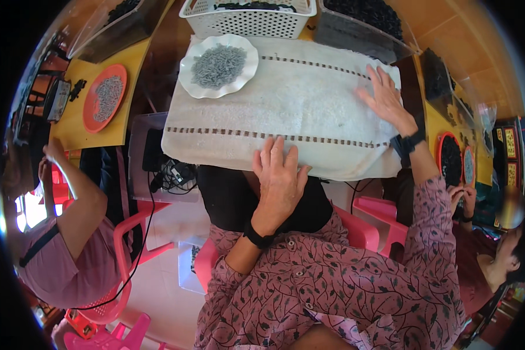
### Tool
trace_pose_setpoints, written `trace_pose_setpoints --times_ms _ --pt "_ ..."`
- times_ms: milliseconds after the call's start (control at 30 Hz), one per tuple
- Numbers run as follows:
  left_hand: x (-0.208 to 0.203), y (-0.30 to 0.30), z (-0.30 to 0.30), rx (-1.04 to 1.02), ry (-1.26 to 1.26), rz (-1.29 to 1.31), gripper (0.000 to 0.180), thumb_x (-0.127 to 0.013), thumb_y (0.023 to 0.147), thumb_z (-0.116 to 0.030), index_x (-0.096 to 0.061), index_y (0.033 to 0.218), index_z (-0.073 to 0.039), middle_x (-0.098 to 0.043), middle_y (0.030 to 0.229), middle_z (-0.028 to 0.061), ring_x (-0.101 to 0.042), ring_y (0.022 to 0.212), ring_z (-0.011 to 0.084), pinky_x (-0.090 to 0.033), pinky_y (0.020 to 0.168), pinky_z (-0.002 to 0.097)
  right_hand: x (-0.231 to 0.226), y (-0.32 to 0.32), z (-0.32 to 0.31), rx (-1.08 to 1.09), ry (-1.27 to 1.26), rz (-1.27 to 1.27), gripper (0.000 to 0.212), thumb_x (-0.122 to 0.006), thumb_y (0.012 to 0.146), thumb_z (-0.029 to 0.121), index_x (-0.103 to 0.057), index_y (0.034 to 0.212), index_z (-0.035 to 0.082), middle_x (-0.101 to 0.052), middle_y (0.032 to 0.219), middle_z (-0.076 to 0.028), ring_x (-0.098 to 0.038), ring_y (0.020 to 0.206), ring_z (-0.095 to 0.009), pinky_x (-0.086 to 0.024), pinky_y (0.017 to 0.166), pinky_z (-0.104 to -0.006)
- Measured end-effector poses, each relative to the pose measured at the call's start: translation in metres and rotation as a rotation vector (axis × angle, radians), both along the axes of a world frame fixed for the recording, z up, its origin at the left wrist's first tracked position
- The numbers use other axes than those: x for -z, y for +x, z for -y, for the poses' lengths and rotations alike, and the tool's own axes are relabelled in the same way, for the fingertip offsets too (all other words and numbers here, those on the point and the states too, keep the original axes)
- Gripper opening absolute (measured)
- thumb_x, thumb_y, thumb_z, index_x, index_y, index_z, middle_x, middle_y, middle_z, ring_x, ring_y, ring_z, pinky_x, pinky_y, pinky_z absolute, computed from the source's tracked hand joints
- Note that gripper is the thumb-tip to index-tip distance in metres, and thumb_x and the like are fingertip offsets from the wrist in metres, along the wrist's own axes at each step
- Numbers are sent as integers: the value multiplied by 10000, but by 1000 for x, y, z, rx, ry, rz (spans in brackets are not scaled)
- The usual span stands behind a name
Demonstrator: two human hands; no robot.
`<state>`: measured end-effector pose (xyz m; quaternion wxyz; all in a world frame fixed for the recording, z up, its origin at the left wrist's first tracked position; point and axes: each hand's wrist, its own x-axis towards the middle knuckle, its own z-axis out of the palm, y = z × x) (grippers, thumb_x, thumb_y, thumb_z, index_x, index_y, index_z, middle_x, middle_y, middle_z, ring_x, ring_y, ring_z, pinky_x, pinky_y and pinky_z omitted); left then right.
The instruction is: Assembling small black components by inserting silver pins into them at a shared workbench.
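A white cloth (309,105) with two rows of brown dashes lies spread over the table in front of me. My left hand (279,178) rests at its near edge, fingers stretched out, with nothing held. Toward the far right corner, my right hand (385,99) is open with its fingers spread, over or on the cloth. A white plate with a wavy rim (248,81) stands at the cloth's far left. On it is a heap of small grey slender pieces (219,66), too small to name exactly. Neither hand touches the plate.
Beyond the cloth stand a white perforated basket (245,24) and a clear bin of black pieces (364,20). A red-orange plate (89,111) of similar grey pieces is on the left table. People sit on both sides. A grey crate (140,134) with black cables stands left, below the tabletop.
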<state>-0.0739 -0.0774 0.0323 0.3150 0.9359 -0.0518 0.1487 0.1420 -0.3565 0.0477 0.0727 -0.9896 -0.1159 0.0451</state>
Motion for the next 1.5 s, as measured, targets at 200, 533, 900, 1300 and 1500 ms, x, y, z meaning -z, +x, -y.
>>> trace_pose_setpoints --times_ms 200,533,900,1300,1500 --pt "10 40 -47 -245 -884 -52 334 -651 906 -96 -562 1180 73 -661 905 124 -658 795 201 -544 689 299 -7 -18 -8 -42 -53 -135 810 -571 870 568 -327 1482 98 -191 1559 -219 -184 1427 -446 -230 1087 -632" --pt "15 117 -131 -379 -1599 -232 301 -566 965 -115 -494 1110 139 -631 968 215 -696 813 311 -614 700 345 -33 -63 -36 -397 3 -28 508 -663 864 203 -511 1308 11 -387 1423 -238 -398 1292 -416 -386 1039 -467" --pt "21 135 -133 -484 -1535 -205 250 -531 985 -131 -525 1004 118 -649 914 204 -704 757 282 -607 605 319 -88 -98 -94 -583 185 -170 406 -657 883 180 -525 1236 32 -575 1051 -193 -589 912 -402 -486 788 -449" --pt "26 134 -146 -510 -1379 -81 245 -595 961 -148 -568 901 88 -662 782 162 -676 591 230 -572 514 286 -172 -147 -151 -938 758 251 389 -748 767 65 -625 1118 -52 -668 901 -175 -669 738 -265 -549 620 -329" --pt "33 102 -160 -554 -1328 -61 175 -626 943 -117 -594 861 35 -660 749 112 -674 614 187 -574 545 254 -205 -177 -166 -917 1015 419 206 -743 752 86 -626 896 -4 -671 880 -155 -646 582 -213 -507 476 -319"
